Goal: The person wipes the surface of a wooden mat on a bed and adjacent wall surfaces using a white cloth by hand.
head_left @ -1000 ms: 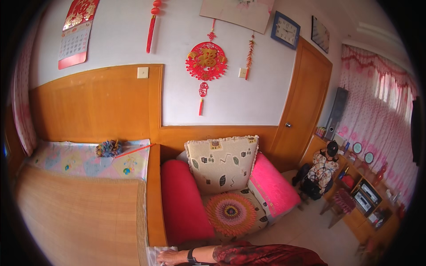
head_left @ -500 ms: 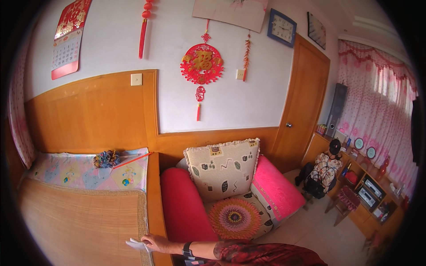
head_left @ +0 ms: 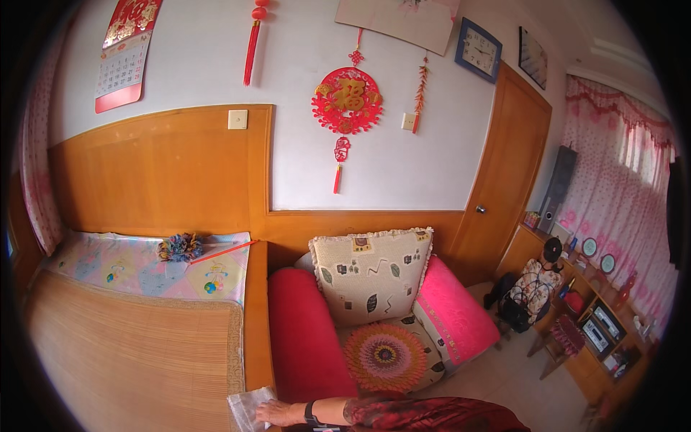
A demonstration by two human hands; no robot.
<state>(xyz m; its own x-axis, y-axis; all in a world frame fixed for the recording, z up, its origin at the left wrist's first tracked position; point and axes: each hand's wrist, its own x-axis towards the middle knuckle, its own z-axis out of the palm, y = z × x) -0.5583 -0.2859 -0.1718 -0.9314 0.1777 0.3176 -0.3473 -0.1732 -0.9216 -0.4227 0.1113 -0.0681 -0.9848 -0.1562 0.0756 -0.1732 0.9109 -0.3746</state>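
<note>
Down at the lower edge, the right hand (head_left: 277,412) lies flat, fingers spread loosely, pressing a pale clear plastic sheet (head_left: 248,408) onto the wooden bed edge (head_left: 256,317), seemingly to pin it rather than grip it. Woven mat (head_left: 129,353) beside it, red armchair (head_left: 306,338) close by. Left hand unseen.

My view sits lower on the wall than a second ago, with the bed (head_left: 129,345) filling more of the left. My hand (head_left: 277,412) reaches further left along the bottom edge and now rests on a pale cloth (head_left: 248,409) at the bed's corner.
</note>
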